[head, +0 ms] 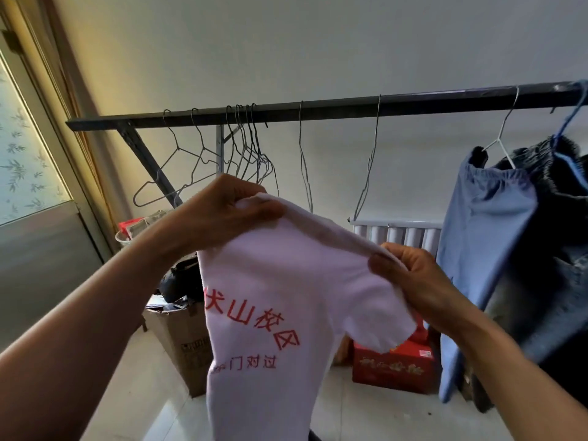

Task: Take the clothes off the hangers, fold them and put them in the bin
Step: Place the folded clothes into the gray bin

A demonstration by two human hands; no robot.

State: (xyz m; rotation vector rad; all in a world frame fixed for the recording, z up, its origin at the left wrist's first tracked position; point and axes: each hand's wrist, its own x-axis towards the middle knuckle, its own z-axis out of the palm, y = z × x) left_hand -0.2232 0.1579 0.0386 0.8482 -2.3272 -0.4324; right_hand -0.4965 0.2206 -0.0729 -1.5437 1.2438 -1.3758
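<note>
White soft cloth hangs in the air in front of the person: it is a T-shirt (286, 281) with red printed characters, held up between both hands, off any hanger. The left hand (222, 211) pinches the upper edge, with the thumb curled over the fabric. The right hand (410, 281) grasps the same edge lower down, near the short sleeve, with its fingers closed on the cloth. The body of the shirt falls down in loose folds.

Behind it a dark metal rail (350, 105) runs across the wall. Thin bare wire hangers (251, 148) hang on it, several crowded together. Further right, smooth blue trousers (486, 233) with a gathered elastic waist hang on a white hanger (499, 138). Just beside them a dark fuzzy garment (560, 218) hangs on a blue hanger (569, 119).

On the glossy pale floor stand a brown cardboard box (184, 338) and a red box (394, 367). A ribbed white radiator (404, 233) is at the wall.
</note>
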